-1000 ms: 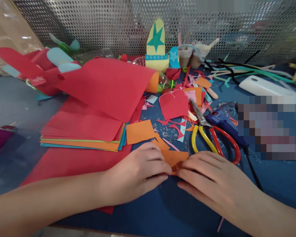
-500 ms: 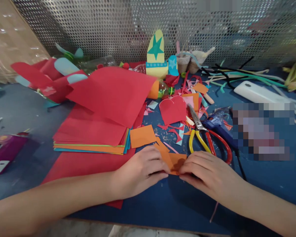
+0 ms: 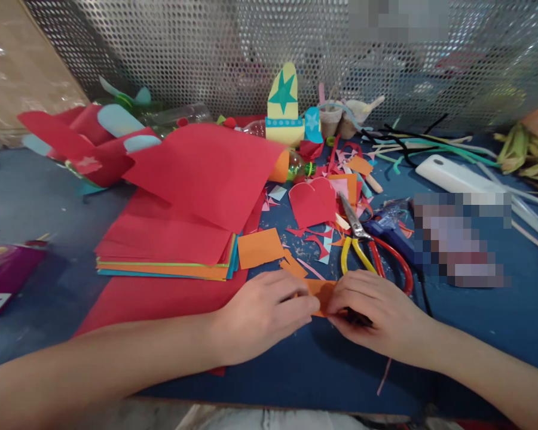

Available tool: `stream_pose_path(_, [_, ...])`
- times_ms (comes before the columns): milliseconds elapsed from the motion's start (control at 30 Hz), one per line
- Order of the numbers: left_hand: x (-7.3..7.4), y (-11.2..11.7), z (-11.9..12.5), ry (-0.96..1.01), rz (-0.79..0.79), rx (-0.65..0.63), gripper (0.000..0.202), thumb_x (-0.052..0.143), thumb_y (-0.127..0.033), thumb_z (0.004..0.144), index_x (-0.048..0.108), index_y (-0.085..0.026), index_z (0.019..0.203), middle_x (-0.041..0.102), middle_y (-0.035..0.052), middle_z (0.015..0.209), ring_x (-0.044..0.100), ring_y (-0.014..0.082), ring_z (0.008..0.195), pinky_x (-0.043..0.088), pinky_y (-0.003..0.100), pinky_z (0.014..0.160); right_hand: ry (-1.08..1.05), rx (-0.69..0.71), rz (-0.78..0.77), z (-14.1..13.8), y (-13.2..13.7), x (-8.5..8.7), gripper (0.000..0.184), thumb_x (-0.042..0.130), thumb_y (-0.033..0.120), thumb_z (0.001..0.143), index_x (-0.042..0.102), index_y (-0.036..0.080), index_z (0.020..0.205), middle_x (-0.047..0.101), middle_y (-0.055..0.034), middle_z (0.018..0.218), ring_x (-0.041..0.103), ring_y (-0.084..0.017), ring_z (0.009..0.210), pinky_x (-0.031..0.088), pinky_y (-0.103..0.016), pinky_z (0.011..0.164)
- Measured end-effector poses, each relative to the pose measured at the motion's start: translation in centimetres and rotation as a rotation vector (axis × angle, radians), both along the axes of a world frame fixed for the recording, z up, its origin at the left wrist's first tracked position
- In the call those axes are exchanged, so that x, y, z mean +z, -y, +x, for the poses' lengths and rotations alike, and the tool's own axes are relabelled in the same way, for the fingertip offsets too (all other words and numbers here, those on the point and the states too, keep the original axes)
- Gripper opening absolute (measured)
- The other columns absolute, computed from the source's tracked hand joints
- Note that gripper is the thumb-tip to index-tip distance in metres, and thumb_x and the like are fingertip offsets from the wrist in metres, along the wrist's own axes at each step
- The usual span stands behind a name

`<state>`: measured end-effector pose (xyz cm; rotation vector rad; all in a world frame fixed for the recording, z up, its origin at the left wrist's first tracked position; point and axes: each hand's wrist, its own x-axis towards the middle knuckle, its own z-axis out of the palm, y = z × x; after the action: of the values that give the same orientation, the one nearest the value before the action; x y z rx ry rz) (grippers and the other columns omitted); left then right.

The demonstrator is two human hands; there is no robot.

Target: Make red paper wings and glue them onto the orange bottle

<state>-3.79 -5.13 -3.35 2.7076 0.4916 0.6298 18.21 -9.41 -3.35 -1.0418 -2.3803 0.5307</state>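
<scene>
Between my two hands, just above the blue table, is a small piece of orange paper [image 3: 321,290]. My left hand [image 3: 269,316] is closed on its left end, fingers bent over the top. At the right end, my right hand [image 3: 372,310] pinches the same paper, partly hiding it. Just beyond my fingers lie an orange scrap [image 3: 293,264] and an orange paper rectangle [image 3: 260,248]. Scissors [image 3: 357,224] with yellow and red handles rest past my right hand, blades pointing away. A red heart-shaped cutout [image 3: 314,203] lies left of the blades.
A stack of coloured paper [image 3: 161,239] is at left, with a red paper craft [image 3: 94,137] behind. A yellow hat-shaped piece with a green star [image 3: 283,101] stands near the perforated metal panel [image 3: 183,54]. A blue glue gun [image 3: 392,227], white tool [image 3: 457,176] and purple object [image 3: 11,272] lie around.
My left hand has shifted slightly right along the orange paper, covering more of its left part. My right hand keeps its pinch. The view has moved a little.
</scene>
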Motion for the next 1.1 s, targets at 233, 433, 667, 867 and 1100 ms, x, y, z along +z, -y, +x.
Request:
stream_pose_path(233, [-0.2, 0.0, 0.0, -0.052, 0.091, -0.065, 0.022, 0.042, -0.014, 0.095, 0.064, -0.013, 0.091, 0.065, 0.0041, 0.079, 0.058, 0.0145, 0.075, 0.052, 0.029, 0.077, 0.016, 0.0, 0.007, 0.3, 0.1, -0.1, 0.005, 0.057, 0.017, 0.085, 0.056, 0.018, 0.081, 0.063, -0.0013, 0.075, 0.055, -0.014, 0.071, 0.042, -0.03, 0.066])
stream_pose_path(433, [-0.8, 0.1, -0.1, -0.088, 0.065, -0.082, 0.021, 0.042, -0.012, 0.095, 0.063, -0.012, 0.093, 0.065, 0.0025, 0.078, 0.058, 0.0135, 0.074, 0.051, 0.029, 0.083, 0.057, 0.012, 0.05, 0.2, 0.0, -0.1, 0.006, 0.057, 0.023, 0.089, 0.058, 0.017, 0.088, 0.066, -0.002, 0.079, 0.057, -0.016, 0.074, 0.046, -0.031, 0.067])
stream_pose_path(667, [-0.8, 0.1, -0.1, -0.129, -0.001, -0.096, 0.029, 0.033, -0.012, 0.098, 0.062, -0.013, 0.092, 0.066, 0.0018, 0.081, 0.059, 0.0132, 0.078, 0.049, 0.029, 0.087, 0.074, 0.02, 0.14, 0.2, 0.3, 0.0, 0.008, 0.059, 0.019, 0.088, 0.062, 0.017, 0.094, 0.068, -0.0031, 0.089, 0.059, -0.017, 0.082, 0.049, -0.034, 0.077])
stream_pose_path(867, [-0.1, -0.2, 0.2, 0.003, -0.103, -0.025, 0.018, 0.047, -0.015, 0.093, 0.063, -0.015, 0.086, 0.064, 0.0021, 0.079, 0.057, 0.0141, 0.077, 0.049, 0.029, 0.083, 0.016, -0.008, 0.071, 0.0, 0.2, -0.3, 0.005, 0.058, 0.017, 0.087, 0.062, 0.018, 0.091, 0.066, -0.0023, 0.086, 0.057, -0.015, 0.082, 0.048, -0.031, 0.076])
stream_pose_path(1100, [-0.2, -0.3, 0.3, 0.042, -0.203, 0.02, 0.015, 0.054, -0.018, 0.089, 0.062, -0.015, 0.077, 0.062, 0.0012, 0.073, 0.055, 0.0142, 0.074, 0.046, 0.027, 0.08, -0.012, -0.077, -0.022, -0.4, 0.4, -0.3, 0.005, 0.059, 0.012, 0.084, 0.058, 0.018, 0.085, 0.064, -0.002, 0.082, 0.057, -0.015, 0.077, 0.048, -0.029, 0.07])
